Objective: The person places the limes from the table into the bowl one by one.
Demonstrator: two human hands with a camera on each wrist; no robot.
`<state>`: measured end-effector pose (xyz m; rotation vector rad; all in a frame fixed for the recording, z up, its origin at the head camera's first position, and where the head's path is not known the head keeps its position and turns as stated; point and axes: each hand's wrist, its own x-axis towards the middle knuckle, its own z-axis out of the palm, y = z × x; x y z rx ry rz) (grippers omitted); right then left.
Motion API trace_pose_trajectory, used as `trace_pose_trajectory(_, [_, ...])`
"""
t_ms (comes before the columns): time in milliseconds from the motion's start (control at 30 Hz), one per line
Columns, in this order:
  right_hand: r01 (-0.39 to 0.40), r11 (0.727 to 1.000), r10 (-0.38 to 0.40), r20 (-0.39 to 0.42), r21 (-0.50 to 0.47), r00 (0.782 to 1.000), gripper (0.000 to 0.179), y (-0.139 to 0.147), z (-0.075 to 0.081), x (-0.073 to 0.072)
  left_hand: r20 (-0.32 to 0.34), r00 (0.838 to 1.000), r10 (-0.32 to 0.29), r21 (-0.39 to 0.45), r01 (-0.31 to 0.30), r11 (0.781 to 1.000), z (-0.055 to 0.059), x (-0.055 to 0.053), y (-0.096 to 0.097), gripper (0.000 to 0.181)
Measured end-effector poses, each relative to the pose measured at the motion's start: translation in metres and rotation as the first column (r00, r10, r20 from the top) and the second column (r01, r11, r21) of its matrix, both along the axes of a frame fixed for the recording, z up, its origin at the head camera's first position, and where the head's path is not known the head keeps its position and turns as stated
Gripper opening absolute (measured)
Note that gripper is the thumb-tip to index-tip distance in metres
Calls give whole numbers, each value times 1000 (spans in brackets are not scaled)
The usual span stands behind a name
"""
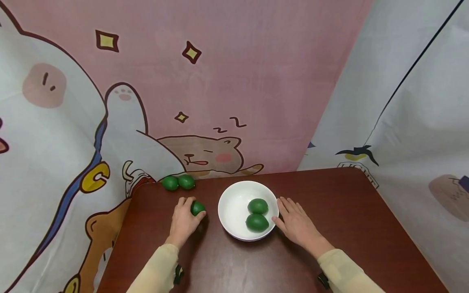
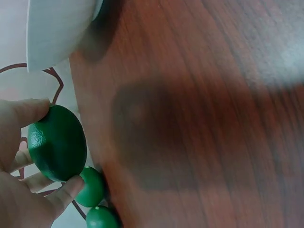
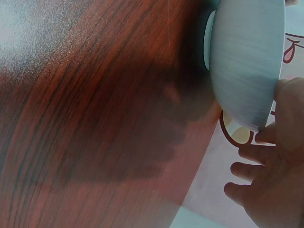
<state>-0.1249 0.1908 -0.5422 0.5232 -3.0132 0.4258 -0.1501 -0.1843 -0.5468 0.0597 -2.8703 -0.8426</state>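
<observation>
Head view: left hand [image 1: 184, 220] pinches a lime [image 1: 198, 208] above the table [image 1: 366, 228]. Right hand [image 1: 298, 224], fingers straight, touches the bowl [image 1: 233, 209], perhaps steadying it.

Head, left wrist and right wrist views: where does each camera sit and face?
Head: on the head, facing forward and down at the table; left hand, right hand and sleeves show.
Left wrist: on that wrist, facing the held lime; the left hand shows.
Right wrist: on that wrist, facing the bowl's side; the right hand shows.
Both wrist views share the bowl and table.
</observation>
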Motion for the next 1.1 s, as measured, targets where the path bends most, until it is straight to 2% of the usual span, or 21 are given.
trace_pose_trajectory(367, [-4, 1000, 4, -14, -5, 1000, 68, 0, -2, 0, -34, 999, 5, 16, -4, 1000, 17, 2, 15, 60])
trace_pose_trajectory(600, [-6, 1000, 6, -11, 0, 1000, 68, 1, -1, 0, -72, 997, -14, 13, 15, 1000, 27, 2, 24, 61])
trace_pose_trajectory(900, [-5, 1000, 5, -5, 1, 1000, 68, 0, 0, -1, -173, 983, -60, 19, 64, 998, 36, 4, 38, 60])
trace_pose_trajectory(1100, [-1, 1000, 1, -4, 9, 1000, 68, 1, -3, -1, -206, 976, -76, -1, 77, 997, 40, 6, 45, 59])
